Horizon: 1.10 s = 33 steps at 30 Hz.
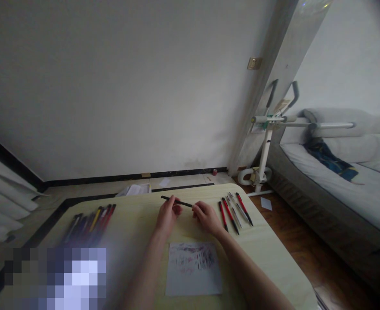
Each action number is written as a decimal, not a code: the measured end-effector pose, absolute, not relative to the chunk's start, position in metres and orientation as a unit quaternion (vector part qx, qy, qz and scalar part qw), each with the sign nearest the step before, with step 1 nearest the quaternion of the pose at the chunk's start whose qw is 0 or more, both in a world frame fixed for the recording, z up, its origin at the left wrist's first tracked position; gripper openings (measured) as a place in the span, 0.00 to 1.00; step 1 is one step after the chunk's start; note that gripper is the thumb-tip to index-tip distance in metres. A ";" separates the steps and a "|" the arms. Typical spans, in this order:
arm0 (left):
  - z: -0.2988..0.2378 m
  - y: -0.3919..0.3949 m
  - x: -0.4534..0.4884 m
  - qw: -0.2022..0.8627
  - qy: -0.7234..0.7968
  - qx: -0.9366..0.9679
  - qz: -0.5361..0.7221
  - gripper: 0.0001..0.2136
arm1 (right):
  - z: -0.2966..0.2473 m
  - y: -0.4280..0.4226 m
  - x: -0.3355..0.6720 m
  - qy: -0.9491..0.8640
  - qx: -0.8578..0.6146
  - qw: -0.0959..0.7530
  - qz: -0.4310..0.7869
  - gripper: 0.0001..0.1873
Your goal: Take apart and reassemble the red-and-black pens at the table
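Both hands, left point(167, 215) and right point(205, 216), seemingly pinch 1 black pen point(177, 201) near the table's far edge point(190, 187).

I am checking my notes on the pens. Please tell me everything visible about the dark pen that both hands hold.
The dark pen is a slim, straight black stick, seemingly plastic. It is held above the pale table, nearly level, its left end a little farther from the camera. The left hand grips its middle and the right hand grips its right end. Its left end pokes free. Finer details are too small to tell.

Dim, soft daylight; wide-angle bending at edges, dark corner vignette; pixelated patch lower left
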<state>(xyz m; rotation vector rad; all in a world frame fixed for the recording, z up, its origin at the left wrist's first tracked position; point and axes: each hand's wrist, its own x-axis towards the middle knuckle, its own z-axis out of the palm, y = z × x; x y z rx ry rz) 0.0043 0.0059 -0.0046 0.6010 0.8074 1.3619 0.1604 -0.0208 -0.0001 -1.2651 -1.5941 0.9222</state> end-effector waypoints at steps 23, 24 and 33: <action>-0.013 0.028 -0.005 0.746 0.256 0.117 0.604 0.05 | -0.011 0.011 0.146 -0.598 -0.495 0.489 0.397 0.13; -0.012 0.028 -0.005 0.747 0.260 0.117 0.601 0.05 | -0.013 0.012 0.146 -0.600 -0.494 0.489 0.396 0.12; -0.011 0.029 -0.005 0.738 0.272 0.124 0.605 0.05 | -0.013 0.016 0.146 -0.586 -0.498 0.497 0.401 0.07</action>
